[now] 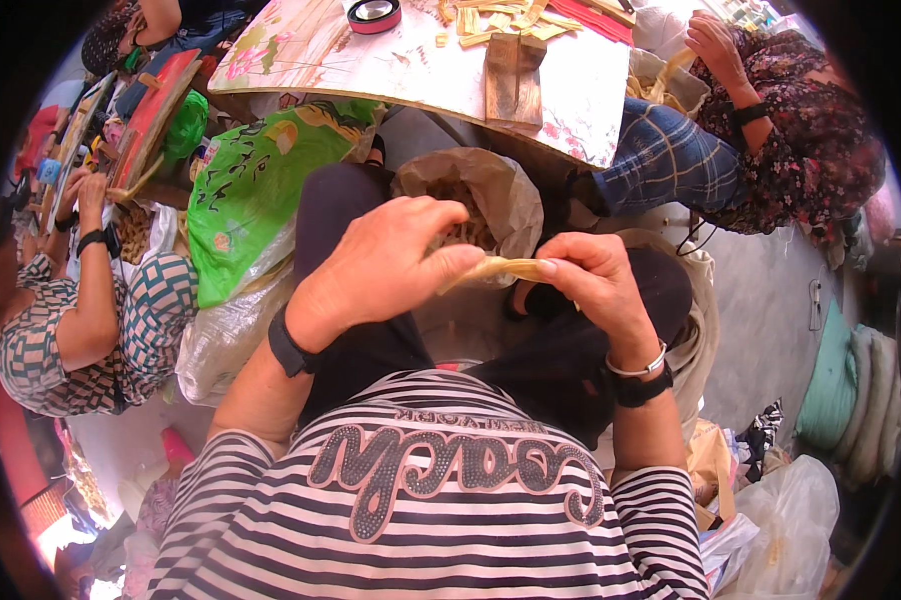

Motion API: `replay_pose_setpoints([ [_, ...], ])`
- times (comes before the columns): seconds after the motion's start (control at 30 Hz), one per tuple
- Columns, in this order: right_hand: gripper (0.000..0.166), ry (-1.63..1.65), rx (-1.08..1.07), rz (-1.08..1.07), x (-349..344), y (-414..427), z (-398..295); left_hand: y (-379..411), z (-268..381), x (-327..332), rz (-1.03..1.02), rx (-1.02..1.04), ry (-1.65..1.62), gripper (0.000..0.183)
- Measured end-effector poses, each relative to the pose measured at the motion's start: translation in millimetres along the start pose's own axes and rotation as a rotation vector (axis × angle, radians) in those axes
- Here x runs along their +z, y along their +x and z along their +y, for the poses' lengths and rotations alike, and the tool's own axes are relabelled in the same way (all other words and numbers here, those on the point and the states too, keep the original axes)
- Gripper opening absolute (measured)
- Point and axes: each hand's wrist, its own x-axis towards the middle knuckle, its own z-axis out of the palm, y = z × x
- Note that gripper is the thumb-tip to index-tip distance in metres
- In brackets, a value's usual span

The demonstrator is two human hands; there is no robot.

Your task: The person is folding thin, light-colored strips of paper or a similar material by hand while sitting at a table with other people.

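Observation:
A pale yellow strip of dried plant fibre [516, 268], perhaps husk, stretches between my two hands above my lap. My right hand [599, 279] pinches one end between thumb and bent fingers. At the other end, the strip runs under the thumb of my left hand [383, 259], whose index finger is raised apart; its lower fingers are hidden. Below and beyond my hands, an open pale sack [522, 199] between my knees contains small tan pieces. On the table ahead stands a notched wooden block [512, 86].
The patterned table [420, 64] carries loose yellow strips [492, 21] and a round black-and-pink item [374, 15]. At left, a green plastic bag [248, 195] bears writing beside a seated person [90, 315]. Another person [780, 142] sits at right. Clear plastic bags [784, 517] lie behind my right elbow.

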Motion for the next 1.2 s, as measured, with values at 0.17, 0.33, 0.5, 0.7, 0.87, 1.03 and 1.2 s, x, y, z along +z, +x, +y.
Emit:
replay_pose_setpoints([
  [0.17, 0.018, -0.038, 0.084, -0.087, 12.7, 11.3, 4.3, 10.3, -1.9, 10.3, -0.327, 0.075, -0.151, 0.031],
  [0.33, 0.019, -0.233, 0.085, -0.227, -8.4, 9.0, 15.3, -5.2, -23.4, 25.5, -0.450, 0.078, -0.262, 0.031],
  [0.5, 0.018, -0.490, -0.036, -0.092, -41.4, 66.0, -15.5, 64.5, -32.7, 9.7, -0.144, -0.073, -0.347, 0.020],
  [0.7, 0.020, -0.428, -0.100, 0.248, -65.5, 154.6, -42.9, 163.6, -55.2, -27.5, 0.037, -0.080, -0.263, 0.025],
  [0.87, 0.022, -0.376, -0.097, 0.292, -73.2, 196.7, -11.8, 185.8, -86.8, -20.5, 0.130, -0.081, -0.262, 0.025],
  [1.03, 0.027, -0.513, -0.081, 0.323, -72.0, 211.3, 0.8, 187.3, -95.7, -9.1, 0.142, -0.121, -0.221, 0.025],
  [1.2, 0.027, -0.905, -0.088, 0.328, -60.1, 206.2, -29.2, 171.7, -74.4, -4.7, 0.217, -0.157, -0.011, 0.028],
])
